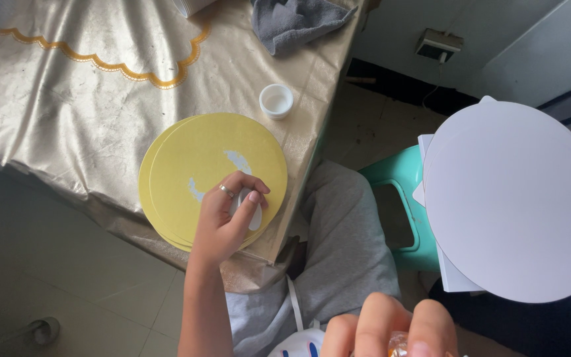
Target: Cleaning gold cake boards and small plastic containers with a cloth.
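Yellow discs (193,158): I count at least two, maybe three, round yellow card discs stacked almost flush; a second and third rim peek out at the left and bottom edge. The stack lies near the table's front corner, on the gold cloth.
Disc surface: I see a flat matte yellow with two pale whitish smears, one near the centre (238,158) and one toward the left (195,190).
White piece (255,216): one small, pale, rounded piece lies on the top disc, under my fingertips.
Left hand (223,221): I have it resting on the top disc, fingers curled narrow, thumb and fingers pinching the white piece; one ring on a finger.
Right hand (391,327): I see it at the bottom edge, close to the camera, fingers closed around one small clear object (398,344); I cannot tell what that is.
White cup (276,100): one, small and round, standing on the cloth just beyond the discs.
Grey cloth (299,23): one, bunched at the table's far edge.
Table cover (67,112): one shiny gold sheet with a scalloped orange line.
White disc (517,205): one, large, lying on white sheets over a teal stool (398,175) to the right, well apart from the table.
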